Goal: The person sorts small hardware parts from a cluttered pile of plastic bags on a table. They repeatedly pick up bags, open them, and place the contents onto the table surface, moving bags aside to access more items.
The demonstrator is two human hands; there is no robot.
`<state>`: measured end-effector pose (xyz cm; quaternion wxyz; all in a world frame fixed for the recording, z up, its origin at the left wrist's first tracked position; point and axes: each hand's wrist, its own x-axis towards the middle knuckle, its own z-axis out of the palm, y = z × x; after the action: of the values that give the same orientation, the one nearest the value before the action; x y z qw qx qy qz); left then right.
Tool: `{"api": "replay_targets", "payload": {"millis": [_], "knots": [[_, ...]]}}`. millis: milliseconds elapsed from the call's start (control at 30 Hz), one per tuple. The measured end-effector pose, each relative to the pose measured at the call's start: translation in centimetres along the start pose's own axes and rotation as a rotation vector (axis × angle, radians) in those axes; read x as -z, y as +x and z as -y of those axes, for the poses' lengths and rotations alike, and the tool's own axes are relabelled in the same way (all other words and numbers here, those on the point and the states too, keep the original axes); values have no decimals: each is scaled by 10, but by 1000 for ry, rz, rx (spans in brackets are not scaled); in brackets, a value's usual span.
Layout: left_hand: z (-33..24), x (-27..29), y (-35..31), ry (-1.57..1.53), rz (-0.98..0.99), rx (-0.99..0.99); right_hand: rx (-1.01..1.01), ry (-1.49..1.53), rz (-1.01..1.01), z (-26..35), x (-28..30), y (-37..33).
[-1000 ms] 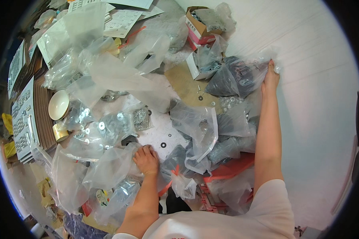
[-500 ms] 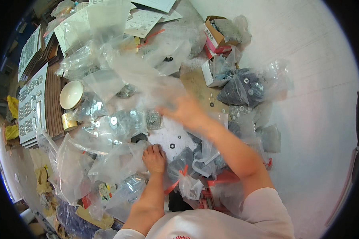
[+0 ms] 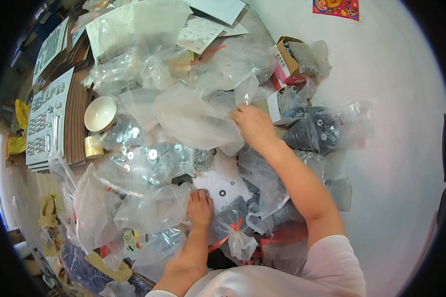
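My right hand (image 3: 253,126) pinches the edge of a large, cloudy clear plastic bag (image 3: 193,116), which lies spread over the middle of the pile. The fingers of my left hand (image 3: 199,207) are curled down at the near left edge of a white sheet (image 3: 218,175); what they hold, if anything, is hidden. Beside that hand lies another clear plastic bag (image 3: 153,210). A dark washer (image 3: 222,193) rests on the sheet with a smaller ring (image 3: 232,183) above it. Just beyond my left hand, dark round parts (image 3: 182,181) show at a bag's mouth.
Bags of metal washers (image 3: 168,158) crowd the left, near a white bowl (image 3: 100,114) and a roll of tape (image 3: 93,147). Stacked boards with hardware (image 3: 49,116) stand farther left. An open cardboard box (image 3: 290,54) and a bag of dark parts (image 3: 314,131) sit against the white wall.
My right hand was blurred over the middle of the pile; it has moved up and right, drawing the large plastic bag along. My left hand stays near the sheet's edge. The view has shifted slightly.
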<state>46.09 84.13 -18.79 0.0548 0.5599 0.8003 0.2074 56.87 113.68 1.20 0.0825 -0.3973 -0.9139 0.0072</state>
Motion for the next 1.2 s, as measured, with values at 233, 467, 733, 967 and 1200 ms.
{"api": "replay_targets", "payload": {"millis": [233,467,733,967,1200], "knots": [[-3,4,1,0,53,28,4,137,-119,-11,-10,-14],[-5,8,3,27,12,-4,-547,545,-231,-80,85,16],[-4,9,3,75,31,-21,-792,507,-236,-103,148,-118],[-3,5,2,108,9,-27,-753,209,-501,-52,133,-204],[-3,3,1,79,20,-16,-802,199,432,46,38,-226]]}}
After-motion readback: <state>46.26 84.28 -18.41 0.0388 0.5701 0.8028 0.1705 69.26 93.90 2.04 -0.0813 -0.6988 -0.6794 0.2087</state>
